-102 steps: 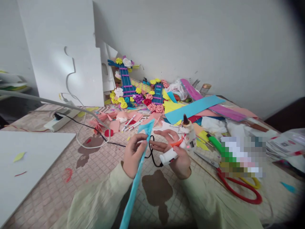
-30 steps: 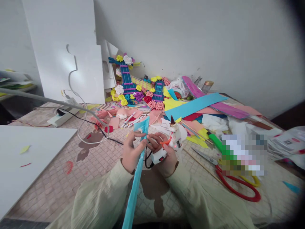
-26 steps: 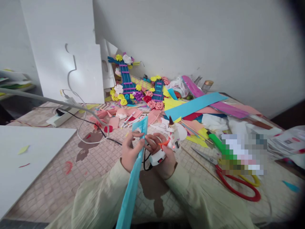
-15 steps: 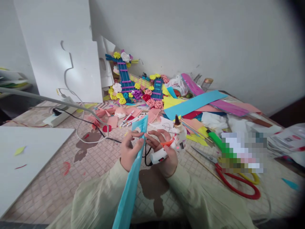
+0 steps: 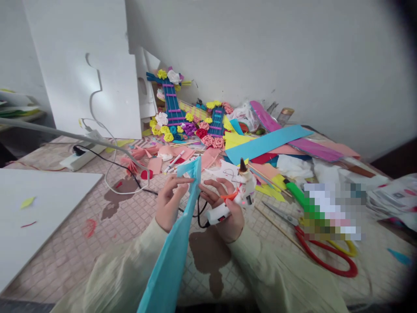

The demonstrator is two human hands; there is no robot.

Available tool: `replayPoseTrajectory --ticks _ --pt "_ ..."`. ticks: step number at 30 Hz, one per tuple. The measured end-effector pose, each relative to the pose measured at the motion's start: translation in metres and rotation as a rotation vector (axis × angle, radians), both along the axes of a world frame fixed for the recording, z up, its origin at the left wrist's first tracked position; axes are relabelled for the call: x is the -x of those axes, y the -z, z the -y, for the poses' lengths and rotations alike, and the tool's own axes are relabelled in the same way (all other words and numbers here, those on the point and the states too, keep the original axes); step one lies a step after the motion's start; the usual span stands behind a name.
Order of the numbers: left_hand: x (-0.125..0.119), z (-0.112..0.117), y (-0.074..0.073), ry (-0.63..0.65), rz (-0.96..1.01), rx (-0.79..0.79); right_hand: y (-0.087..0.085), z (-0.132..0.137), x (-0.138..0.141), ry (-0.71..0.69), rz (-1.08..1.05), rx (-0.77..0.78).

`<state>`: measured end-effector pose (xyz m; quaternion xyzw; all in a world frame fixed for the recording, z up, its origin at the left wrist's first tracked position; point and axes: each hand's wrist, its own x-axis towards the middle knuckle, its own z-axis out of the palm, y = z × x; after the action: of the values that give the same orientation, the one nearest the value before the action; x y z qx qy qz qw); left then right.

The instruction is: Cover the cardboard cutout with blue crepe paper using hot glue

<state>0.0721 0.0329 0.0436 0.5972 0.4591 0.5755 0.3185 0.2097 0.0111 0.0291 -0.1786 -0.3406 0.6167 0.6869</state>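
Note:
My left hand point(image 5: 169, 202) pinches the top of a long light-blue paper strip point(image 5: 176, 243) that hangs down toward my lap. My right hand point(image 5: 224, 208) grips a white glue gun point(image 5: 233, 202) with an orange trigger and a dark nozzle pointing up; its first fingers also reach to the strip's upper edge. A black cord point(image 5: 198, 213) loops from the gun between both hands. Both sleeves are pale green.
Red-handled scissors point(image 5: 325, 256) lie at the right. A heap of coloured paper, blue ladders with paper flowers point(image 5: 182, 121) and a wide blue sheet point(image 5: 267, 143) fills the back. A white board point(image 5: 35, 204) lies at the left, a power strip point(image 5: 83, 152) behind it.
The blue strip has swung wider and lower toward the left. My left hand has shifted slightly left, and the glue gun has stayed in my right hand.

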Motion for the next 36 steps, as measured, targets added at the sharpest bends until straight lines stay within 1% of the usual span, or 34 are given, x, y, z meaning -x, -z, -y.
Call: replayPoseTrajectory --ticks 3,8,15,18,24,28,30,33,36 --pt "0.006 -0.004 -0.009 -0.012 -0.131 0.008 0.001 -0.001 -0.003 -0.011 -0.006 -0.008" --pt "0.011 -0.011 -0.02 0.048 -0.329 -0.011 0.001 -0.001 -0.003 -0.038 0.027 0.005" --pt "0.008 -0.022 -0.041 0.194 -0.518 0.092 0.003 -0.002 -0.003 -0.058 0.066 -0.026" --pt "0.008 -0.027 -0.046 0.247 -0.577 0.107 0.004 -0.003 -0.004 -0.052 0.063 -0.011" --pt "0.011 -0.033 -0.048 0.293 -0.638 0.098 0.003 -0.004 -0.005 -0.047 0.044 0.001" --pt "0.013 -0.031 -0.046 0.301 -0.676 0.034 0.0 -0.003 -0.007 -0.041 0.051 0.012" --pt "0.014 -0.029 -0.045 0.275 -0.703 -0.022 0.0 -0.003 -0.008 -0.032 0.053 0.018" --pt "0.014 -0.024 -0.042 0.2 -0.741 -0.1 0.0 -0.003 -0.008 -0.021 0.066 0.011" --pt "0.013 -0.019 -0.038 0.146 -0.732 -0.165 0.0 -0.004 -0.008 -0.018 0.089 0.005"
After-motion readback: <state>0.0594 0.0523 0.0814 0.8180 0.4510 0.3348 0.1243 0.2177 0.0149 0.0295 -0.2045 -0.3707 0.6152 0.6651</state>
